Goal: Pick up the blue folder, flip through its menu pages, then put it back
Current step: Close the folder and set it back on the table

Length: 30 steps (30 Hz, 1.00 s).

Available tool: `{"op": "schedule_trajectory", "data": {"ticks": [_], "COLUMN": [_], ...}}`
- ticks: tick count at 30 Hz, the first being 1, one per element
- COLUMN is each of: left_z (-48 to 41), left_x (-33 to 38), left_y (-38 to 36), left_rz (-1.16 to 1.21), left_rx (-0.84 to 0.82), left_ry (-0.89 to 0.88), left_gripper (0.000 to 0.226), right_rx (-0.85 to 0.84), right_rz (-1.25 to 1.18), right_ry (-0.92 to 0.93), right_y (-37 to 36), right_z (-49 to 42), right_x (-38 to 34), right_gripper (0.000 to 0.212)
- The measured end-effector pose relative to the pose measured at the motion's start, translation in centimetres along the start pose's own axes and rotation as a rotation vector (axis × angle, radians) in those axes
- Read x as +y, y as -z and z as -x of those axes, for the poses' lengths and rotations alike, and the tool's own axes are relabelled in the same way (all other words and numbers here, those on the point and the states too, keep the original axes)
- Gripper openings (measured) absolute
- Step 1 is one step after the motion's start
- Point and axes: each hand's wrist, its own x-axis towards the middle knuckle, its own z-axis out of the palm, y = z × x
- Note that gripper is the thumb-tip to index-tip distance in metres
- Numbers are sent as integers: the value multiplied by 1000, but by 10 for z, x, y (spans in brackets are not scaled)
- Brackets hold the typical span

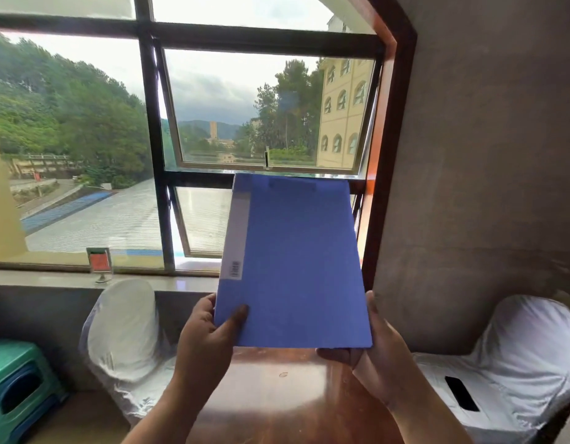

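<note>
The blue folder [296, 261], closed, is held upright at frame centre above the tabletop [277, 395], left hand [210, 334] and right hand [373, 347] gripping its bottom corners. Pickup looks done; next, open the cover.

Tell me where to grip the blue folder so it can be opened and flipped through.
Keep the left hand on the spine side of the blue folder, where the grey label strip runs. That edge is the hinge, so it stays put. Bring the right hand to the free long edge opposite and lift the cover there; the folder is closed, upright and tilted slightly.
</note>
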Motion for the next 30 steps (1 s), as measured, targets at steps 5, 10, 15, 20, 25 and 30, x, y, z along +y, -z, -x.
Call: {"op": "schedule_trajectory", "data": {"ticks": [5,10,15,20,25,30], "left_z": [3,-1,-1,32,134,235], "left_x": [-1,-6,-28,-126,-252,-337], "left_y": [0,-2,-11,-28,-50,-51], "left_rz": [-16,-12,17,-248,-579,-884], "left_rx": [65,69,-123,-468,-627,-824], "left_ry": [-11,-43,104,406,601,674], "left_gripper": [32,17,23,6,21,27], "right_rx": [27,103,190,346,428,422], "right_rz": [143,173,281,574,941,1188], "right_ry": [30,93,104,-69,-445,-783], "right_y": [-10,-8,19,108,197,241], "right_z": [4,4,10,52,147,235], "right_x": [-15,-12,1,69,179,264], "right_gripper": [37,40,40,20,11,13]}}
